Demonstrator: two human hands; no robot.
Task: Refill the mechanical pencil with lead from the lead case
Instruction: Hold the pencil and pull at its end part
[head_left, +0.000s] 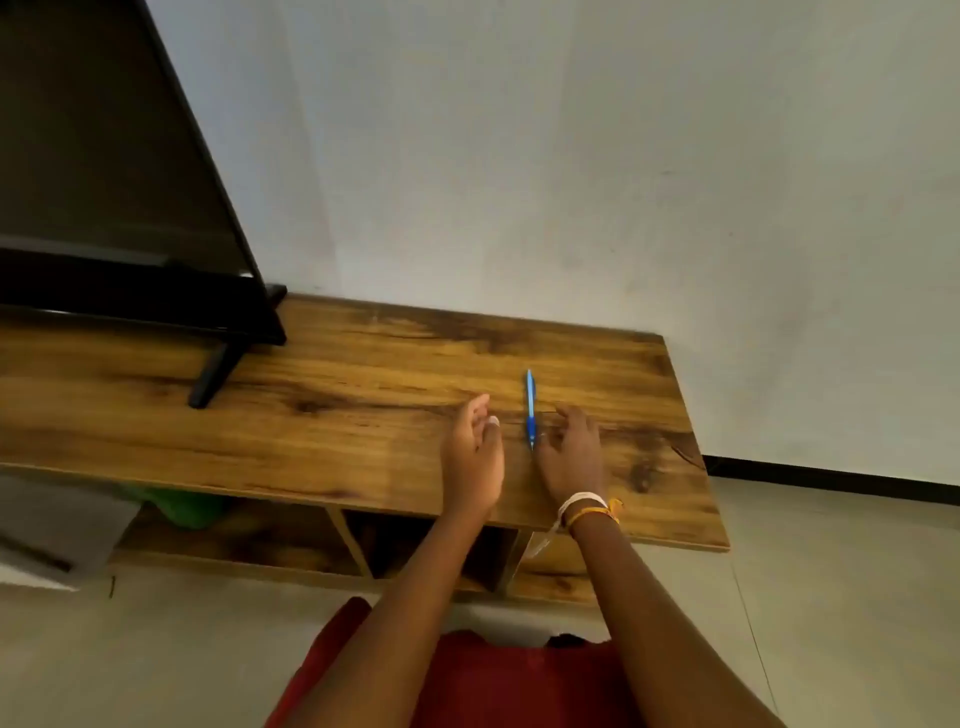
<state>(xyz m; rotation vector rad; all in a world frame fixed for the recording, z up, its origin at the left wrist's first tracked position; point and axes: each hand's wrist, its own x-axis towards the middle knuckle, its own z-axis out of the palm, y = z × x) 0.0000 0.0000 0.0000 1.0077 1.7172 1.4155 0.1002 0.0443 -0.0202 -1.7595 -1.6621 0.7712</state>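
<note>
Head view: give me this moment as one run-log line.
blue mechanical pencil: lying flat on wooden table | right hand: beside it, grip unclear | left hand: open, holds nothing | lead case: not visible

A blue mechanical pencil (530, 409) lies flat on the wooden bench (332, 415), running from twelve to six o'clock. The right hand (571, 457) rests palm-down at its three o'clock side, fingers (563, 415) loosely spread, close against the barrel; actual contact is unclear. The left hand (474, 457) stands on edge at nine o'clock of the pencil, apart from it, fingers relaxed. Bands (589, 509) circle the right wrist. A dark screen (114, 171) stands at the bench's ten o'clock end.
</note>
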